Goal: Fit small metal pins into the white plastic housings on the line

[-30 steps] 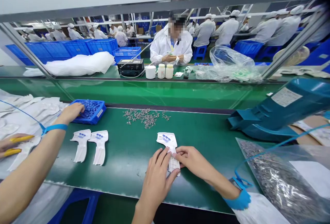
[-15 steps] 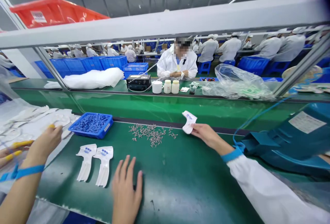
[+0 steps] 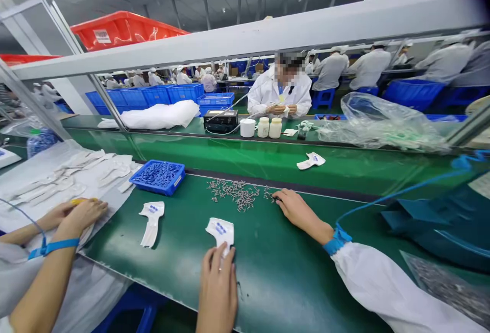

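Observation:
My left hand has its fingers closed over the stem of a white plastic handle-shaped part with blue printing, lying on the green table. At the right edge of a scatter of small metal screws, my right hand has its fingertips pinched together near the tabletop. Whatever is between them is too small to make out. A second white handle-shaped part lies farther left on the table. One more white part rests on the green strip beyond the table's back edge.
A blue tray of small blue pieces stands at the back left. Beside it, a co-worker's hands are at white parts on a sheet. Blue cords run to wrist straps. A bag of small metal pieces and a teal bin are at right.
My right hand has let go of a white part, now on the green strip, and moved down to the screws. My left hand has gone from spread fingers to closing on a white part.

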`<state>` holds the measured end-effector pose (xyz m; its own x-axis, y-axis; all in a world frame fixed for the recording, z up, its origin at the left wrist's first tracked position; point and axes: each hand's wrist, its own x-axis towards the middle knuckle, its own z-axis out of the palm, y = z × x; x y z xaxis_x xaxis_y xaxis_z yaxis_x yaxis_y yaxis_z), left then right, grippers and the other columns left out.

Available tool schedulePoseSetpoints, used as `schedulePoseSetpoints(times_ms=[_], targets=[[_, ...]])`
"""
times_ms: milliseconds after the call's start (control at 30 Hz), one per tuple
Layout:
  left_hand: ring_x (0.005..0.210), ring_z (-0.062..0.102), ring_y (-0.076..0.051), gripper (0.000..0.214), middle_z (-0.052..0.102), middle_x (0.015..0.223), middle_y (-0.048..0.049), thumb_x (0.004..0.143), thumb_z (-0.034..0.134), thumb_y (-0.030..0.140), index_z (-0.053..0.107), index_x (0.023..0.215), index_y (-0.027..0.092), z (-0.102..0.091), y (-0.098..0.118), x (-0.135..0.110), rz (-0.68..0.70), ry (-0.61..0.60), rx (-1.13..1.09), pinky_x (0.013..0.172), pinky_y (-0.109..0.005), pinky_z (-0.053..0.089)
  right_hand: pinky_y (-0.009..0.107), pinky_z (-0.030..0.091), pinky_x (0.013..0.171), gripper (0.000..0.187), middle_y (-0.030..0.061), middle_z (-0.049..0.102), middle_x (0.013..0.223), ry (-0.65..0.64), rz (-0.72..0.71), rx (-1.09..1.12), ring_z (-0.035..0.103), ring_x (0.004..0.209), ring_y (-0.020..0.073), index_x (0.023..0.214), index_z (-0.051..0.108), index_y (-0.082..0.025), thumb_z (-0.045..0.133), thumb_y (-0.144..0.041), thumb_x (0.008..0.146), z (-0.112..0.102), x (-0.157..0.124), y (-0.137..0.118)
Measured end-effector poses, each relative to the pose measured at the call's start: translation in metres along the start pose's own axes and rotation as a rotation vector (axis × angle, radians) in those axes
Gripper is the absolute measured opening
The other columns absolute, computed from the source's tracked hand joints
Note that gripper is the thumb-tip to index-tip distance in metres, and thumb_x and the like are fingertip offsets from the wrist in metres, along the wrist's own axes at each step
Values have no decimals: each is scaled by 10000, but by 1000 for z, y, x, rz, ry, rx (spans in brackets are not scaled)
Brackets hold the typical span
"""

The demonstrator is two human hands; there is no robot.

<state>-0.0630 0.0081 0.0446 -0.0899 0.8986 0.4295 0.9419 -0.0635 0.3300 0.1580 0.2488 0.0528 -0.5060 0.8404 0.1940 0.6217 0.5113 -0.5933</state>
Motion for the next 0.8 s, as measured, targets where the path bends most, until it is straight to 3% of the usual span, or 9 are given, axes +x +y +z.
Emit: schedulePoseSetpoints(times_ms=[133, 267, 367, 467, 533, 633, 800], targets=[[1204, 519, -301, 392, 588, 1346, -103, 946, 400, 105, 630, 1234, 237, 24, 63, -8, -8, -14, -124, 916, -451, 533, 439, 441, 931, 197, 125, 652, 994, 17, 36, -47, 600, 983, 281, 975, 658, -183, 478, -190, 895, -14, 1, 3], [1207, 524, -311, 406, 613, 1311, -106, 930, 430, 121, 617, 1265, 254, 32, 99, -5, -10, -12, -246, 919, -466, 524, 351, 509, 805, 234, 106, 672, 965, -7, 91, 16, 646, 864, 220, 1055, 617, -171, 441, -200, 903, -32, -21, -9], [1161, 558, -273, 371, 648, 1230, -104, 967, 423, 140, 604, 1271, 250, 22, 104, 5, -25, 10, -337, 919, -428, 519, 280, 532, 739, 237, 55, 699, 903, -141, 120, 209, 667, 795, 171, 1089, 605, -187, 479, -240, 895, -45, -53, -35], [1048, 605, -244, 310, 679, 1120, -90, 978, 465, 166, 612, 1241, 238, 11, 100, 19, -4, 22, -385, 868, -392, 527, 289, 528, 770, 241, 45, 702, 895, -346, 210, 562, 659, 812, 172, 1081, 616, -185, 577, -292, 869, -53, -85, -66], [960, 622, -232, 250, 694, 1026, -75, 971, 487, 159, 646, 1150, 230, 7, 99, 25, 32, 28, -413, 815, -374, 526, 303, 514, 795, 244, 42, 699, 881, -411, 271, 706, 647, 818, 176, 1045, 632, -183, 640, -334, 853, -54, -100, -82], [877, 624, -214, 197, 691, 927, -59, 962, 498, 142, 665, 1030, 223, 5, 98, 29, 51, 63, -454, 767, -350, 509, 298, 495, 786, 278, 26, 691, 846, -411, 327, 824, 632, 794, 168, 1012, 652, -183, 705, -375, 817, -49, -108, -91], [846, 611, -204, 139, 677, 880, -37, 929, 548, 126, 649, 957, 219, 2, 96, 34, 61, 104, -450, 755, -336, 477, 278, 469, 709, 307, 11, 668, 779, -304, 381, 874, 602, 731, 156, 906, 674, -174, 771, -422, 753, -36, -102, -94]])
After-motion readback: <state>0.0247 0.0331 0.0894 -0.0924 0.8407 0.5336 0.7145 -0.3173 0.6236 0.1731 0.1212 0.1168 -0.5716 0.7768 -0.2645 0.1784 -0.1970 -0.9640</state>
